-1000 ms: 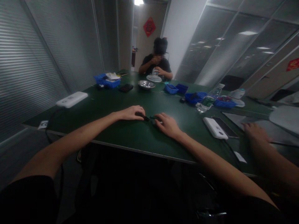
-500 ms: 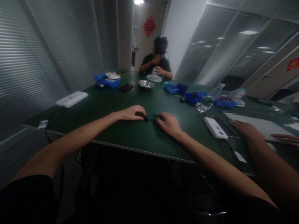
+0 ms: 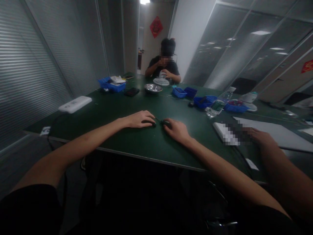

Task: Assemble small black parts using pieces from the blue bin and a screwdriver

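Observation:
My left hand (image 3: 140, 119) rests low over the green table, fingers curled and thumb below them. A small black object (image 3: 154, 124) shows at its fingertips; its kind is too dark to make out. Just to the right, my right hand (image 3: 178, 130) is curled in the same way around a small dark object (image 3: 167, 124), mostly hidden by the fingers. A thin dark strand seems to cross the short gap between the two hands. Whether it joins the two objects, I cannot tell.
White power banks lie left (image 3: 75, 104) and right, the right one pixelated. A co-worker's hand (image 3: 264, 137) rests by a pale sheet. Farther back are a metal bowl (image 3: 153, 91), blue trays (image 3: 179, 93), a bottle (image 3: 215, 108) and a person holding a white fan (image 3: 160, 81).
My left fingers have stretched slightly forward, and my right fingers have shifted a little over the dark object. The co-worker's hand on the right has moved slightly over the dark phone.

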A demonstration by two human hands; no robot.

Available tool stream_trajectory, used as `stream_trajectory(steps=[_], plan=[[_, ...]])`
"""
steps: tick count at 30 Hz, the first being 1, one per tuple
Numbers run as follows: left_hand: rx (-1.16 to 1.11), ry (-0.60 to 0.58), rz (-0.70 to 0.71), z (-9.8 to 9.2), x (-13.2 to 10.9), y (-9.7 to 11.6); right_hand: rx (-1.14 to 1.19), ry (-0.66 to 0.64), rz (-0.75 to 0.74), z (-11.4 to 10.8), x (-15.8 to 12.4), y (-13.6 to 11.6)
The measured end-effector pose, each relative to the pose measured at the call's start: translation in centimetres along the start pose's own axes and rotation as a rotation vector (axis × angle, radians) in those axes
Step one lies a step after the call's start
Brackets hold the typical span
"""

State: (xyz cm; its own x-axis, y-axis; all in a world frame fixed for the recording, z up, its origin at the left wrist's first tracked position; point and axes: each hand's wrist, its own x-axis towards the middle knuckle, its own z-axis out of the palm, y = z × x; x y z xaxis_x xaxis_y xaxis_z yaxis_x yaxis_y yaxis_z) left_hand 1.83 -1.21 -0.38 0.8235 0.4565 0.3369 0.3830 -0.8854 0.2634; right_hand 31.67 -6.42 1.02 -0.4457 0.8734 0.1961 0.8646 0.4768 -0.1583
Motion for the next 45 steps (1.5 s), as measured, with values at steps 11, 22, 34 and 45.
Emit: stream_trajectory(steps=[11,22,34,45], plan=[[0.162,-0.013,-0.231,-2.2,-2.3,-4.6,-0.004,-0.012,-0.013,0.3,0.2,0.5],[0.474,0.046,-0.764,-4.3,-7.4,-11.8,-0.01,0.002,-0.023,0.3,0.0,0.5],[0.516,0.158,-1.31,-6.4,-10.3,-12.3,-0.005,0.001,-0.033,0.1,0.0,0.6],[0.545,0.277,-1.41,-6.8,-11.1,-12.6,0.001,-0.013,-0.015,-0.2,-0.1,0.2]])
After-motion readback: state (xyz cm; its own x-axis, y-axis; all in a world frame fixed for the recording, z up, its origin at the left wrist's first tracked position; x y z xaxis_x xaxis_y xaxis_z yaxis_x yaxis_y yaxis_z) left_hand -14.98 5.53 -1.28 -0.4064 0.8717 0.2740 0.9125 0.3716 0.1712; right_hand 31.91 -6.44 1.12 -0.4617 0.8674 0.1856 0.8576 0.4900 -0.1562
